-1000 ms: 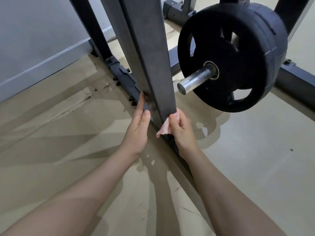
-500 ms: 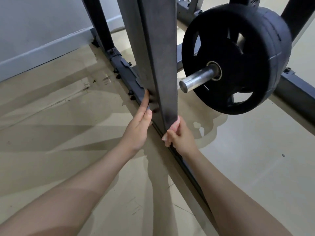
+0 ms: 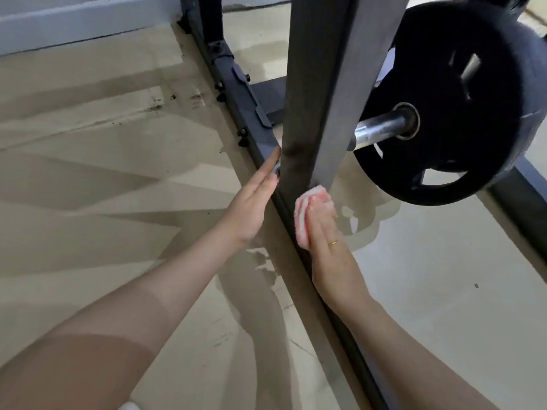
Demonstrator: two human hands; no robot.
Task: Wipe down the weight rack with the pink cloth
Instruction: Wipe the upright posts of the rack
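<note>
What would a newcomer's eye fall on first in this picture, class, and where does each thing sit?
The big black weight plate on its shiny steel bar fills the upper right. Down the middle stands the rack's dark upright post. At its foot, the right hand presses the pink cloth against the frame, while the left hand rests flat on the base rail beside the post.

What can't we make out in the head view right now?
- Upright post: its top is cut off by the upper frame edge.
- Pink cloth: mostly covered by the right hand, so its size is unknown.
- Weight plate: upper right part runs out of frame.
- Steel bar: near end hidden behind the post.
- Left hand: fingertips partly hidden behind the post's edge.
</note>
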